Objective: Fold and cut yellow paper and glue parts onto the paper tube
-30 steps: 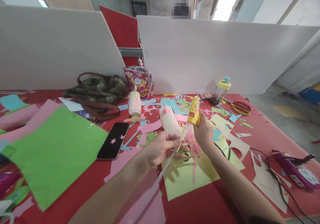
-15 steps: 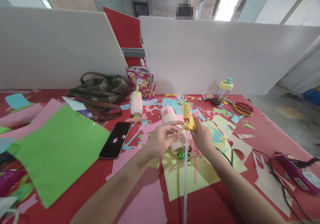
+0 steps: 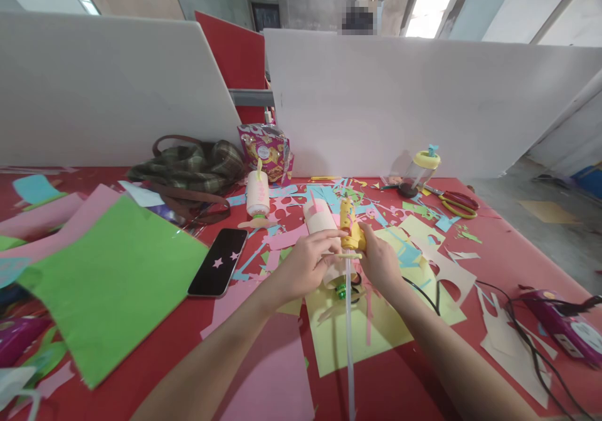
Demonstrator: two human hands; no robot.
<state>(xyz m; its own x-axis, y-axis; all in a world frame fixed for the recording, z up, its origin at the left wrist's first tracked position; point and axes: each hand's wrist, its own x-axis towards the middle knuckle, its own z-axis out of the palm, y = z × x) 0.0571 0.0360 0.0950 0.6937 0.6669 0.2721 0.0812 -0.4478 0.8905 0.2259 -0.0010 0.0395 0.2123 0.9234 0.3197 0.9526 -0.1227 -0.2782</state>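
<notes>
My right hand (image 3: 382,263) is wrapped round a yellow hot glue gun (image 3: 348,219), its nozzle pointing away from me. A long translucent glue stick (image 3: 350,339) runs from its back end toward me. My left hand (image 3: 305,265) pinches a thin pale-yellow strip (image 3: 348,256) that lies level just behind the gun, crossing over the glue stick. Its fingertips come close to the gun's body. Beneath both hands lies a cream cylinder (image 3: 320,217) with a pink piece on it and a shiny green part (image 3: 342,292) at its near end; my hands cover its middle.
A similar cream cylinder (image 3: 258,196) stands behind a phone (image 3: 217,264). Paper scraps cover much of the red table. Scissors (image 3: 458,206) and a yellow-lidded jar (image 3: 419,173) are at the back right. A cable leads toward a purple power strip (image 3: 564,327). White partitions (image 3: 423,101) rise behind.
The strip in my left hand has turned from slanted to nearly level and now reaches further right, across the glue stick. The glue gun has shifted slightly left and toward me.
</notes>
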